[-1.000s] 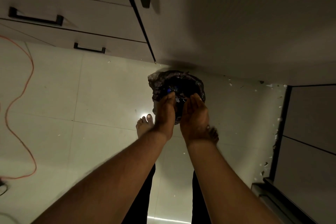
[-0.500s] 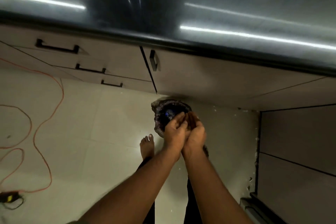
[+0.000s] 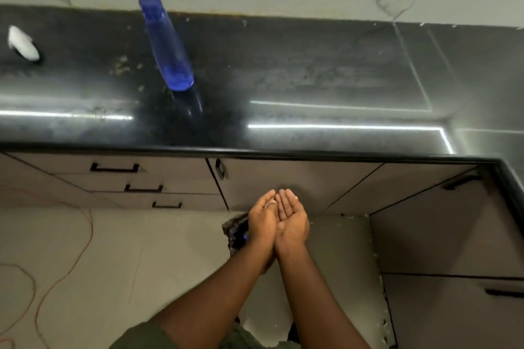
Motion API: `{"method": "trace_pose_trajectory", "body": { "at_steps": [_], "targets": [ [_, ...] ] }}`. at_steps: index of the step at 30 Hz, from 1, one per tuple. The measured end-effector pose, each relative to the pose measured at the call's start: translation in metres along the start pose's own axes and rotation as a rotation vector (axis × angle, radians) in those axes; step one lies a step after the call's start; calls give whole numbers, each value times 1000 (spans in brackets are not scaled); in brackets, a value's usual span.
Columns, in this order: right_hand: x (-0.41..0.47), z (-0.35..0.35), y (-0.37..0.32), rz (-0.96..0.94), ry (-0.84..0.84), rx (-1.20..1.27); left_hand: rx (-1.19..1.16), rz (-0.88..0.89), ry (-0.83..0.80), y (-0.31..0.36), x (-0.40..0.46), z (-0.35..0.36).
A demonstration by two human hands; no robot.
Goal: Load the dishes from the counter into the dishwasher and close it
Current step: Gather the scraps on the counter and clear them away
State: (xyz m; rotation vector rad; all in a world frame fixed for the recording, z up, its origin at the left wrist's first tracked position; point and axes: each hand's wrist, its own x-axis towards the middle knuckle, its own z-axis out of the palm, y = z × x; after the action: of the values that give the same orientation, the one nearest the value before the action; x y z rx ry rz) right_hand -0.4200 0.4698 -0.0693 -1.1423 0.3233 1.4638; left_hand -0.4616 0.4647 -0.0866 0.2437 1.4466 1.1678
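Hands cupping together below the surface edge, holding nothing visible.

Left hand [image 3: 262, 219] and right hand [image 3: 292, 219] lying open, touching. Blue bottle [image 3: 167, 42] standing upright on the surface [image 3: 312, 79], well apart. No dishwasher showing; a hasty reach risks toppling the tall bottle.

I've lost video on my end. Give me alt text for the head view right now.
Both hands, left hand and right hand, are cupped together palms-up, empty, in front of the lower cabinets. Above them, a black countertop carries an upright blue bottle and a small white object at far left. A dark bin sits on the floor behind the hands.
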Motion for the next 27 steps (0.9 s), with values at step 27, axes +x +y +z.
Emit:
{"method": "trace_pose_trajectory", "body": {
  "at_steps": [27],
  "targets": [
    [3,-135,-393,-551,79,289,374,312,-658,-90,-158,347]
  ]
}}
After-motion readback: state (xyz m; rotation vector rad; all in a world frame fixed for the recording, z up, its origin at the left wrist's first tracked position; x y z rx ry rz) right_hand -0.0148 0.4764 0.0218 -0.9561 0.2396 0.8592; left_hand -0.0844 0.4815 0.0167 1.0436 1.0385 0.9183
